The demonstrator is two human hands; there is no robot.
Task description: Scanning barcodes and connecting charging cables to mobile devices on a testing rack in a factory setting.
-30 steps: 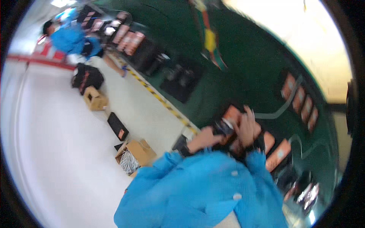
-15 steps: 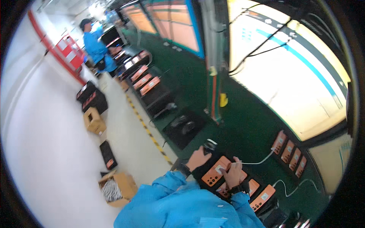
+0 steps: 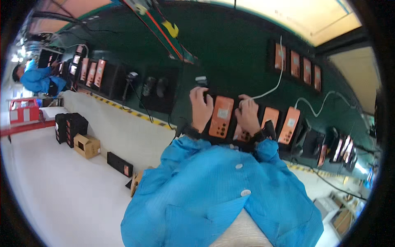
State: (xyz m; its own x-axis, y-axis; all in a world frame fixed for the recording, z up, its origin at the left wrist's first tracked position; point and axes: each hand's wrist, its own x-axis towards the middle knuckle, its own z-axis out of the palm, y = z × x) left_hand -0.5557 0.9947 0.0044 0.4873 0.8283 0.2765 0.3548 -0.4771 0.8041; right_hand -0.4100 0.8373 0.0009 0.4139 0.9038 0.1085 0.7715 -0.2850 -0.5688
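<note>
Far to my left a co-worker in blue (image 3: pixel 39 80) is standing at the bench; a cardboard box (image 3: pixel 87 145) is sitting on the pale floor below, with open floor around it; my left hand (image 3: pixel 200 109) is curling over the left edge of the orange device (image 3: pixel 221 117), fingers bent and touching it; my right hand (image 3: pixel 248 115) is pressing at its right edge, fingers closed down; the device is lying on the green bench (image 3: pixel 230 53) between both hands; more orange devices (image 3: pixel 289 125) are crowding just beside on the right.
</note>
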